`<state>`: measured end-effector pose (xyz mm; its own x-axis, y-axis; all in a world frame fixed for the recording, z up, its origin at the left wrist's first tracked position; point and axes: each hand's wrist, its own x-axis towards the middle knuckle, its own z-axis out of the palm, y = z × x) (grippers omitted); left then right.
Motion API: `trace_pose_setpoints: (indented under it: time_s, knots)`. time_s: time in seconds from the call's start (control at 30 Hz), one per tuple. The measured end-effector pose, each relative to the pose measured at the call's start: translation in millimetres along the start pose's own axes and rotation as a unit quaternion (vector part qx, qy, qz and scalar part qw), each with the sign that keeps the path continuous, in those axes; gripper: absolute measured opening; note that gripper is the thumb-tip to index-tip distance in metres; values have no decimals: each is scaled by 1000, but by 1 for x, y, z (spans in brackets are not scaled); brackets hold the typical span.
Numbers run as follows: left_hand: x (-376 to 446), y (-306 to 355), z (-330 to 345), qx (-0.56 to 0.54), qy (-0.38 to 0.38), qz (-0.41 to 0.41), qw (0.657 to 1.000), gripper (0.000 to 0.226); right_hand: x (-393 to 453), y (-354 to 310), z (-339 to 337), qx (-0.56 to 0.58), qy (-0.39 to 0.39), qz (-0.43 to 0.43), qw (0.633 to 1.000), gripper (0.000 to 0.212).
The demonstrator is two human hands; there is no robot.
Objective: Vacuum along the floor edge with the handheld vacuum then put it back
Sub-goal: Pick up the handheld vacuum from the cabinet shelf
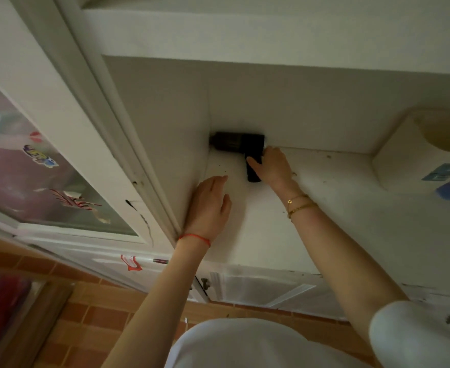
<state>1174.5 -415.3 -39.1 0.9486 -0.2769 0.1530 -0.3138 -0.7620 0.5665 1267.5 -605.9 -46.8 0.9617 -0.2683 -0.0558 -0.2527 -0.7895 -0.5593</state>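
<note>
The black handheld vacuum (236, 144) lies in the back left corner of a white shelf (324, 208), its body along the back wall and its handle pointing toward me. My right hand (271, 166) is wrapped around that handle, with gold bracelets on the wrist. My left hand (209, 205) rests flat with fingers apart on the shelf beside the left side panel, a red string on its wrist, and it holds nothing.
A white cabinet door with a glass pane and stickers (40, 155) stands open at the left. A white box (425, 152) sits on the shelf at the right. Lower cabinet doors (258, 288) and an orange tiled floor (99, 322) lie below.
</note>
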Motion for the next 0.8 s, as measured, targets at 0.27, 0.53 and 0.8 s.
trace_pose_setpoints:
  time_s: [0.27,0.53,0.8]
  knots:
    - [5,-3,8,-3,-19,-1,1000,46,17,-10,18,76,46,71,994,38]
    - [3,-6,7,-10,-8,5,1000,46,-1,-15,10,202,24,105,973,34]
    - [-4,0,3,-63,4,4,998,42,-64,0,-26,426,-20,122,896,6]
